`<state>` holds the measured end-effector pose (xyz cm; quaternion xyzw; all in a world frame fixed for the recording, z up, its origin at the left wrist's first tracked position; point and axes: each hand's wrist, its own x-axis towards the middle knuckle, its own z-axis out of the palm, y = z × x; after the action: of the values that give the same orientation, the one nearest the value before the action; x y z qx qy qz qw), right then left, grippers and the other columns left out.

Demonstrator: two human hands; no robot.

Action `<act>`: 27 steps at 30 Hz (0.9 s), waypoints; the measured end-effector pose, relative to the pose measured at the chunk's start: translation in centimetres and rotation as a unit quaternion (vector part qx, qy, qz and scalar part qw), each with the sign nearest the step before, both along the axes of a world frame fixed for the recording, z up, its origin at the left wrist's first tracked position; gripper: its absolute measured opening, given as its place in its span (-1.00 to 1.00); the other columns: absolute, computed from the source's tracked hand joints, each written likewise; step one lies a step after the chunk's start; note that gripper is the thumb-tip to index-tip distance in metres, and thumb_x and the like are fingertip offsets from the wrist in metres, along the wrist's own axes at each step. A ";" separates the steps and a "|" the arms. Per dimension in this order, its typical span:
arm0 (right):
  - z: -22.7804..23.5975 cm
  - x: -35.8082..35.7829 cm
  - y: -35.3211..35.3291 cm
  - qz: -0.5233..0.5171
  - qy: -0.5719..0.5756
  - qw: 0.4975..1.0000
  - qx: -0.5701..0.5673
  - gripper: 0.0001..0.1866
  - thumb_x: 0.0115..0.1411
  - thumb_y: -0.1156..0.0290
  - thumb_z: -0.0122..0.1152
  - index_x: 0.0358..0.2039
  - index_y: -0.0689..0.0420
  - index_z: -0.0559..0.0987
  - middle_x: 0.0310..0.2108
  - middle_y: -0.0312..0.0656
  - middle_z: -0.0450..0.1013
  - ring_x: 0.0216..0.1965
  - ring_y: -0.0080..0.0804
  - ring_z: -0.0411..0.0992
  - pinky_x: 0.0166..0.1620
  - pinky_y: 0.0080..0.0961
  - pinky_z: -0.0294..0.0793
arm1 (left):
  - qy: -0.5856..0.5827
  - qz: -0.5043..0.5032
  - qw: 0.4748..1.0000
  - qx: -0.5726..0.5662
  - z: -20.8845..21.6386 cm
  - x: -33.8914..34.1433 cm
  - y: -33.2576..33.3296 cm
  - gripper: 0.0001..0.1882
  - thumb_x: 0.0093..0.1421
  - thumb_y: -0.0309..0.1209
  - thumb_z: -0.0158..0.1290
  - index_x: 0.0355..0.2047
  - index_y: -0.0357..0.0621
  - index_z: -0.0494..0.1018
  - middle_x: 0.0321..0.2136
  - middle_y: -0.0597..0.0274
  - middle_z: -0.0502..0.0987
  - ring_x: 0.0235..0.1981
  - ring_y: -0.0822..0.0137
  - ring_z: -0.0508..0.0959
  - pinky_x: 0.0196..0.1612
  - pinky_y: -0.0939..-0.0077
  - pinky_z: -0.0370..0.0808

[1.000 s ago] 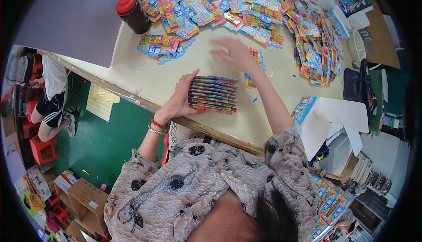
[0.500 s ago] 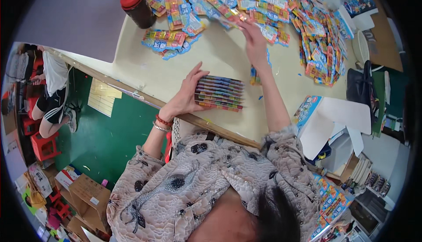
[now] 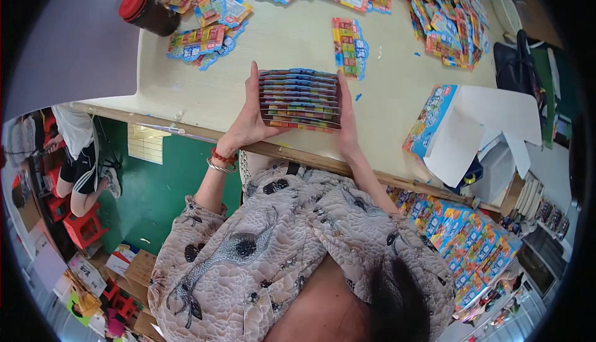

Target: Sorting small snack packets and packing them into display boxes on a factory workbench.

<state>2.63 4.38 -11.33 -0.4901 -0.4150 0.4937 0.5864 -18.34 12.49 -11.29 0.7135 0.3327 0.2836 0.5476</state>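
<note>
We clasp a ridged stack point(image 3: 300, 101) between left hand point(image 3: 249, 121) and right hand point(image 3: 348, 118); right beyond it lies a scalloped packet point(image 3: 349, 49).

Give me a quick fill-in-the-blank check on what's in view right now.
Of the left hand and right hand, the number touching the stack is ____.
The bracelets are on the person's own ____ side.
The bottle has a lid coloured ____.
The floor is coloured ____.
Missing words: two; left; red; green.
</note>
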 end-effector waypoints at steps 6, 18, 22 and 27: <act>0.8 0.2 -0.6 -0.040 0.004 0.997 0.059 -0.18 0.36 -0.18 -0.48 0.38 0.19 -0.18 0.41 -0.14 -0.18 0.38 -0.29 -0.13 0.36 -0.37 -0.19 | -0.058 -0.036 0.998 0.014 0.7 1.3 -0.8 0.43 -0.17 -0.40 0.43 0.33 -0.18 -0.58 0.21 -0.07 0.05 0.22 0.03 0.17 0.28 0.21 0.14; 0.2 4.4 -2.5 -0.038 0.003 0.997 -0.072 -0.51 0.34 0.41 0.01 0.25 0.21 0.27 0.19 -0.11 0.30 0.19 -0.39 0.27 0.25 -0.47 0.20 | 0.071 -0.081 0.993 0.056 1.1 0.5 0.9 0.38 -0.17 -0.37 0.45 0.37 -0.11 -0.45 0.25 -0.02 0.06 0.25 0.11 0.19 0.28 0.29 0.19; -0.3 4.8 -2.5 -0.050 0.032 0.995 -0.085 -0.49 0.23 0.56 0.14 0.20 0.20 0.34 0.12 -0.21 0.35 0.11 -0.41 0.36 0.12 -0.55 0.36 | 0.060 -0.109 0.992 0.030 1.1 0.5 1.7 0.35 -0.19 -0.36 0.45 0.38 -0.13 -0.36 0.25 -0.03 0.07 0.26 0.08 0.16 0.29 0.28 0.17; -0.3 4.0 -2.4 -0.079 -0.005 0.995 -0.056 -0.52 0.21 0.62 0.11 0.17 0.20 0.38 0.06 -0.15 0.38 0.04 -0.38 0.41 0.07 -0.52 0.42 | 0.051 -0.113 0.992 0.026 1.0 0.5 1.7 0.34 -0.20 -0.37 0.44 0.38 -0.12 -0.34 0.28 -0.08 0.03 0.28 0.02 0.12 0.30 0.26 0.15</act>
<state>6.59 1.99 -11.63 -0.5563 -0.3491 0.4657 0.5931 -17.82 14.17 -10.27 0.7741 0.2703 0.1914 0.5395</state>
